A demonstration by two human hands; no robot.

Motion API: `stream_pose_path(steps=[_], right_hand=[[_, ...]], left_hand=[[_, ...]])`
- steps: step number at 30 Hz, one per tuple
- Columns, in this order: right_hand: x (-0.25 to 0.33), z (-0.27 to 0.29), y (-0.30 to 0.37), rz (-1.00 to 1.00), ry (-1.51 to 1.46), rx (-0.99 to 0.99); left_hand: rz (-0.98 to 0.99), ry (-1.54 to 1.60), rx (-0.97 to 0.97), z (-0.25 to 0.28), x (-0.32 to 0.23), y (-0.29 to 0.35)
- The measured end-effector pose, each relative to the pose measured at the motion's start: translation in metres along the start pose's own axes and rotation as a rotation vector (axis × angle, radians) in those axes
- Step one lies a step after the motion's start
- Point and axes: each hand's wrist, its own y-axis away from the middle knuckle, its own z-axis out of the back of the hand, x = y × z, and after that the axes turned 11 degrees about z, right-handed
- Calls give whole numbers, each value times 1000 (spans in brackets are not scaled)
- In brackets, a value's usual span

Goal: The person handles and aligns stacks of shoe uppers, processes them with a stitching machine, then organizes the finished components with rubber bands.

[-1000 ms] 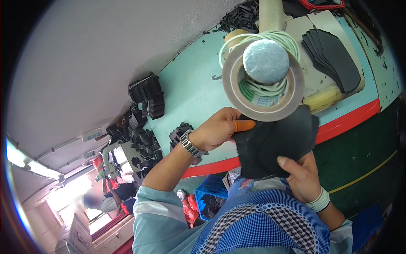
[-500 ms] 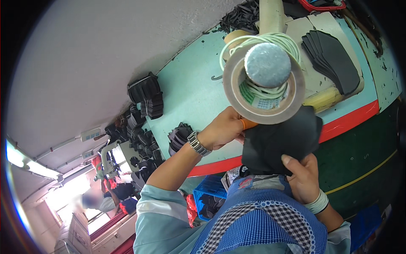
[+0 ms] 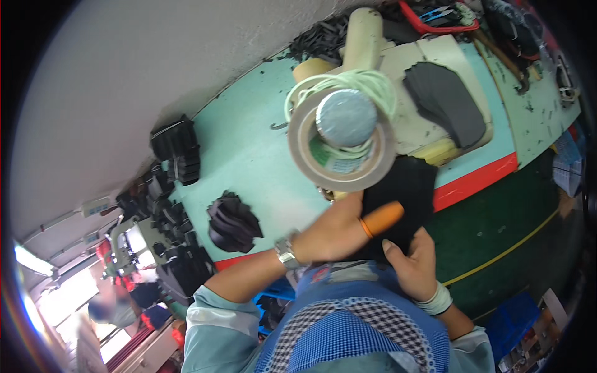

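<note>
A black, soft-looking sheet piece (image 3: 407, 186), possibly several stacked, hangs in front of me past the table's red edge. My right hand (image 3: 413, 261), a pale band at its wrist, grips the lower right of it, thumb on top. Across its left side lies my left hand (image 3: 336, 233), slightly blurred, with an orange cover on the thumb; its other fingers are mostly hidden. Just beyond my hands rises a post with a round metal top (image 3: 346, 118). Around it sit a tape roll (image 3: 297, 146) and a coil of pale green cable (image 3: 373, 84), hiding part of the table.
On the light green table (image 3: 249, 137), a fanned stack of dark cut pieces (image 3: 448, 102) lies right and another pile (image 3: 233, 222) left. Tied black bundles (image 3: 175, 146) stand by the wall. A red tray (image 3: 435, 25) holds tools. A blue crate (image 3: 513, 320) and a distant person appear too.
My left thumb has come out from beside the post onto the black sheet, its orange cover now in full sight. My right hand keeps its hold. The whole view has shifted, moving the table leftward.
</note>
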Motion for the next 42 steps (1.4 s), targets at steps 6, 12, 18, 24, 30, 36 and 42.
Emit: stream_pose_path(steps=[6,12,18,24,30,36,42], right_hand=[[42,44,-44,635,408,-222],[32,74,-133,881,1666,-87],[40,85,-151,877,1685,63],[60,109,-183,864,1577,212],[114,84,-122,390,745,1222],[41,74,-61,-212,24,1148],[-2,35,-4,-614,-565,275]], left_hand=[[-240,51,-186,-49,2,-14],[-269,-262,2,-52,-13,1],[-293,-320,-147,-58,-10,5],[-384,-488,-293,-74,-10,3],[-750,-1147,-809,-40,-79,37],[126,-257,177,-24,8,57],[-88,-77,-88,-41,21,80]])
